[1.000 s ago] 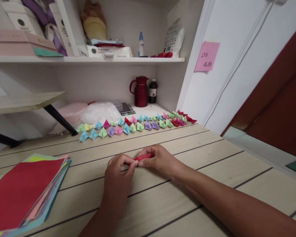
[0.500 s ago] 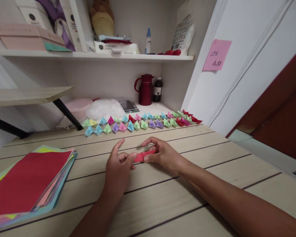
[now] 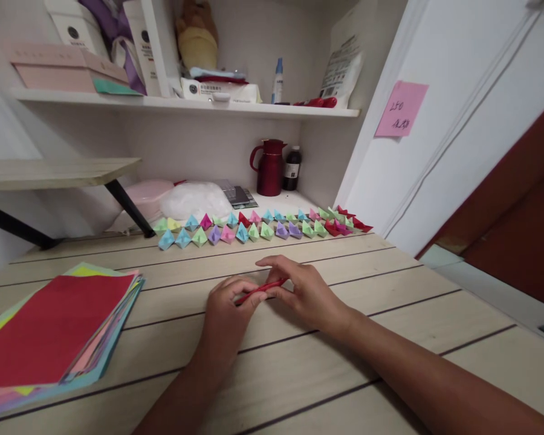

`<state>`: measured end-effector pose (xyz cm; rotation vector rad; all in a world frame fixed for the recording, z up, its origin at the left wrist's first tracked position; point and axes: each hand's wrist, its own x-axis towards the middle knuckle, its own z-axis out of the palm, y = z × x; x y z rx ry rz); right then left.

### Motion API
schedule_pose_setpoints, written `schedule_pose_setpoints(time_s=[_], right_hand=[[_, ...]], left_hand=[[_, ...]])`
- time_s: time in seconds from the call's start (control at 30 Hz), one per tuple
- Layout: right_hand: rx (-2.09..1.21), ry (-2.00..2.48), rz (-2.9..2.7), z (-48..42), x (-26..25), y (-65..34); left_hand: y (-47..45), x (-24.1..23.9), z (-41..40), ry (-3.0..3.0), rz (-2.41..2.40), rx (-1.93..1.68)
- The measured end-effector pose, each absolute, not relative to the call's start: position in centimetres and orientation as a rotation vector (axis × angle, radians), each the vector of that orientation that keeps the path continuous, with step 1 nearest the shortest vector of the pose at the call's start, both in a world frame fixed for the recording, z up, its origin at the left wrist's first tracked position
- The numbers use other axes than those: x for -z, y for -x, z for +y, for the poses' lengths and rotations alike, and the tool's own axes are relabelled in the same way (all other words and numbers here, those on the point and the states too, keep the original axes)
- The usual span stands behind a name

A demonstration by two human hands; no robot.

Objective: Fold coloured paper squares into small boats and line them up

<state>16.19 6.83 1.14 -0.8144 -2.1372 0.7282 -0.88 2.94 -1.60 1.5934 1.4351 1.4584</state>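
Observation:
A small folded piece of red paper (image 3: 263, 286) is pinched between both hands, just above the wooden tabletop, and I see it nearly edge-on. My left hand (image 3: 230, 305) grips its left end between thumb and fingers. On the right end, my right hand (image 3: 301, 287) is closed, thumb below and fingers curled over the top. Beyond the hands, folded paper boats (image 3: 267, 231) in many colours stand in two rows along the back of the table. To the left lies a stack of coloured paper with a red sheet (image 3: 57, 329) on top.
The slatted table (image 3: 344, 374) reaches back to a white shelf unit (image 3: 217, 142). There stand a dark red jug (image 3: 270, 169), a dark bottle (image 3: 292, 169) and a white plastic bag (image 3: 197, 200). A small raised wooden shelf (image 3: 58, 172) with black legs is at left.
My left fingers have closed around the red paper's left end. The paper has turned from showing its flat face to nearly edge-on. The camera view has shifted slightly.

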Motion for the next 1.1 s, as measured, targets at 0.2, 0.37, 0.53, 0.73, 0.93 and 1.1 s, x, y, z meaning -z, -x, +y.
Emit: schedule_pose_setpoints(time_s=[0.2,0.37,0.53,0.73,0.93,1.1], right_hand=[[-1.531,0.852,-1.523,7.5,-0.4,-15.8],[-1.596,0.784,-1.422,6.8,-0.7,-14.9],[-1.553,0.67,-1.473,6.2,-0.7,-14.2],[-1.314,0.781,-1.619,6.5,-0.5,-14.8],[-1.414,0.693,-1.655,6.4,-0.9,-15.3],[-1.557,0.631,-1.603,6.8,-0.7,-15.0]], left_hand=[[1.4,0.8,2.8,-1.162,1.358,-1.445],[2.1,1.1,3.2,-0.842,1.118,-1.537],[1.6,0.9,3.1,-0.861,1.057,-1.478],[0.7,0.4,2.7,-1.002,1.133,-1.399],[0.8,0.1,2.7,-1.058,1.132,-1.343],[0.9,0.2,2.7,-1.047,1.075,-1.386]])
